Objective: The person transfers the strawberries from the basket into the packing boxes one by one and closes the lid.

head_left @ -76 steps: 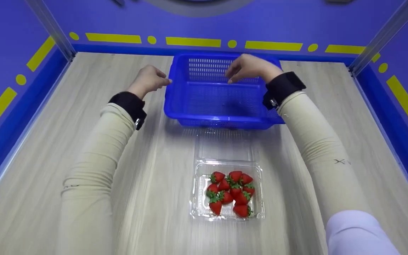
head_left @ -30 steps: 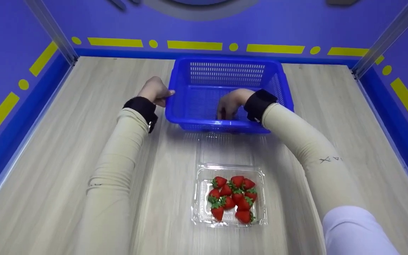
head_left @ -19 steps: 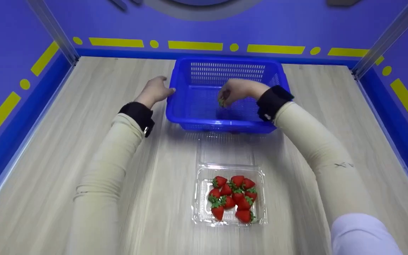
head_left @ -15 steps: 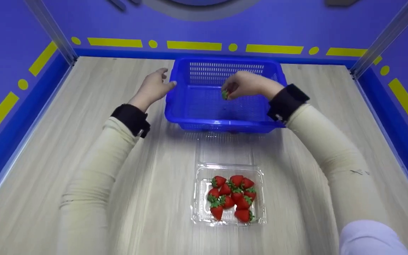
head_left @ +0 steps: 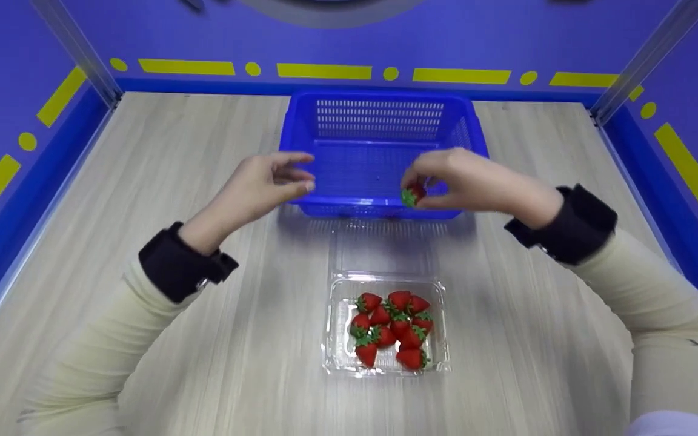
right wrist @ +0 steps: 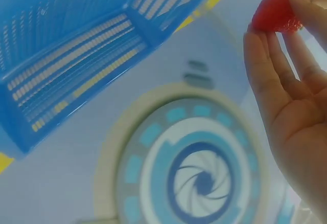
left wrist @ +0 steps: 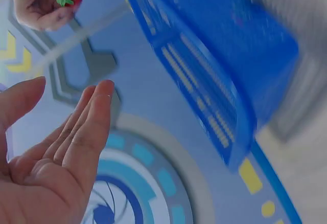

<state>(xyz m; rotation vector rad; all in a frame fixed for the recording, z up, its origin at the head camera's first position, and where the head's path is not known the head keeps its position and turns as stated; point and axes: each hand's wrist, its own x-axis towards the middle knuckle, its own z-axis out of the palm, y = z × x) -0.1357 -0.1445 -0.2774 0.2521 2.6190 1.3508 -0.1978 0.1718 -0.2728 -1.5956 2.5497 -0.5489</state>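
Between thumb and fingers my right hand (head_left: 470, 181) pinches a strawberry (head_left: 413, 195), its green leaves facing down and left in the head view. That hand hovers over the front right part of the blue basket (head_left: 385, 201). The same red strawberry (right wrist: 276, 12) shows at the fingertips in the right wrist view. My left hand (head_left: 258, 188) is in the air by the basket's front left corner, thumb and fingers spread with nothing between them. Below the basket lies a clear plastic box (head_left: 337, 357) holding several strawberries (head_left: 409, 358). No strawberry shows inside the basket.
The box's clear lid (head_left: 379, 248) lies folded back toward the basket. Everything stands on a wood-grain table (head_left: 203, 363). Blue walls (head_left: 337, 45) with yellow markings enclose the back and both sides.
My right hand reached down into the basket and came up pinching a strawberry, then moved toward me and right. My left hand left the basket's left rim and moved nearer.
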